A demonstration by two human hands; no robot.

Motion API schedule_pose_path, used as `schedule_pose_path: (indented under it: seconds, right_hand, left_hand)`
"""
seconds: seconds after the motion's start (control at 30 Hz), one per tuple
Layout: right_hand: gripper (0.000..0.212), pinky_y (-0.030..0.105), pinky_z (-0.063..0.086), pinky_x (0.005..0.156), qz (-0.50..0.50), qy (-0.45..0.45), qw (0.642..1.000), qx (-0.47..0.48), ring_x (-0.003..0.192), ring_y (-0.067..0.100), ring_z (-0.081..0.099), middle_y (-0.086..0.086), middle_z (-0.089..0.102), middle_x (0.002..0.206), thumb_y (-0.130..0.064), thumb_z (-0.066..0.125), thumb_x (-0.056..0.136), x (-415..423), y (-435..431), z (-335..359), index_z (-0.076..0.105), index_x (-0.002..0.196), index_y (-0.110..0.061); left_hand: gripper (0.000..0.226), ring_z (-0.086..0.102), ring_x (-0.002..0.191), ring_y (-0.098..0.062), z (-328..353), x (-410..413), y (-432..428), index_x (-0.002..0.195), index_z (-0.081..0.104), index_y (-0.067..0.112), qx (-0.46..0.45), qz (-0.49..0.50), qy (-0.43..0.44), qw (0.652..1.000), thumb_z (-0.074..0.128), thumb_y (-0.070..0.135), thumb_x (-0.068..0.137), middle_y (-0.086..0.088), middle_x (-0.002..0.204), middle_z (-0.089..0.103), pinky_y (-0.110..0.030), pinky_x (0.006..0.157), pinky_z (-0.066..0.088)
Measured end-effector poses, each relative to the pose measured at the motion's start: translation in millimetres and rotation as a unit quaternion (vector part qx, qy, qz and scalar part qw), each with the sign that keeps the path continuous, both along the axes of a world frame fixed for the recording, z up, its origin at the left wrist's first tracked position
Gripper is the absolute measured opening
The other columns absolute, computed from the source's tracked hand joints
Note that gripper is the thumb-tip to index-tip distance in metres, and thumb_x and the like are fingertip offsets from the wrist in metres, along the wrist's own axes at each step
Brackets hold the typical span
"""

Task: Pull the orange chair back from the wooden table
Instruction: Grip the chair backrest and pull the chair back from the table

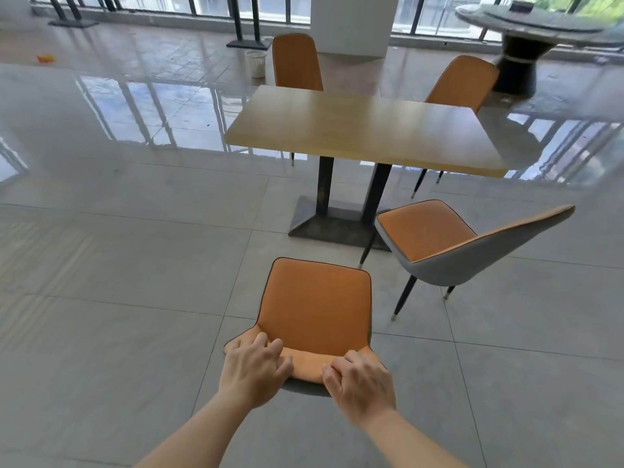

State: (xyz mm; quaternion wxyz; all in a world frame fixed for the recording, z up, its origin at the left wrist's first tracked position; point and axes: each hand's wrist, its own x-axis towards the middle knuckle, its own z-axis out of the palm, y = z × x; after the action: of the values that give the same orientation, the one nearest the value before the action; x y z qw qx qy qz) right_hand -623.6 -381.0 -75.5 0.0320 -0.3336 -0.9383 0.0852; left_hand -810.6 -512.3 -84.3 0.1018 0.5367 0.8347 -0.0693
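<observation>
— Where is the orange chair (pixel 317 305) standing?

— It is standing on the grey tiled floor (pixel 118 248), on the near side of the wooden desk (pixel 364 130) and apart from it. Its whole seat is showing in front of the desk edge, and its back is pointing toward the person.

— What are the hands doing?

— Both are gripping the top edge of the chair back. The left hand (pixel 253 369) is curling its fingers over the left part of the edge. The right hand (pixel 359 383) is doing the same on the right part. The two hands are lying near each other but are not touching.

— Is any container showing?

— Yes, a white bin (pixel 256 64) is standing on the floor beyond the desk, just beside the far left chair (pixel 295 62). I cannot tell what is lying inside it; it is too far away. A dark box (pixel 521 6) is sitting on the round desk (pixel 540 21) at the upper right, and it is too blurred for telling more.

— And the other chairs?

— A second chair (pixel 425 234) is standing to the right of the orange chair, turned sideways, with one front leg near the desk base. The far right chair (pixel 464 82) is standing behind the desk, and its back is showing above the desk top.
</observation>
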Motion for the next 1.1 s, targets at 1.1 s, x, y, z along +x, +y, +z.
schedule_pose_path:
  seconds: [1.1]
  right_hand:
    - [0.056,0.033,0.044,0.056,0.037,0.032,0.999,0.008,0.067,0.02,0.051,-0.003,0.061,0.074,-0.059,0.027,0.092,-143,174,-6,0.066,0.071,-0.024]
  left_hand:
    - [0.048,0.053,0.074,-0.021,1,-127,162,0.072,0.049,0.024,0.102,0.117,0.035,0.987,0.015,0.055,0.085,0.002,0.074,0.048,-0.034,0.066,0.04]
